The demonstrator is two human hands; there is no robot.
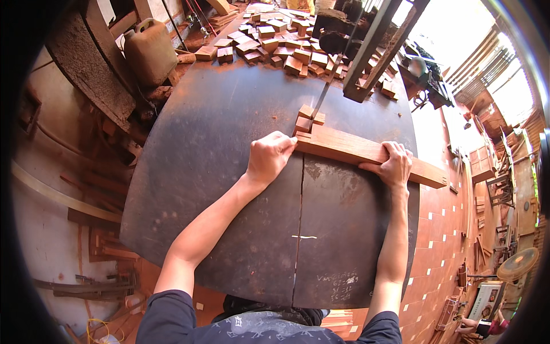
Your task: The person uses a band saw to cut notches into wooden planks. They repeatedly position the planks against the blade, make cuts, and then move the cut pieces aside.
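Observation:
A long reddish-brown wooden beam (349,144) lies across the dark saw table (212,137), its left end at the thin upright band saw blade (326,94). Close in front of the blade, my left hand (269,156) is closed, its fingertips pinching the beam's left end. My right hand (394,166) grips the beam farther right, thumb on the near side and fingers over the top. Beyond that, the beam's right end sticks out past the table edge. Small cut blocks (305,121) sit against the blade, just past my left fingertips.
A heap of cut wooden blocks (269,45) covers the far end of the table. The saw's upright guide post (372,51) stands over the table. A beige jerrycan (150,53) is at the far left. A fan (517,264) and another person (497,327) show at right.

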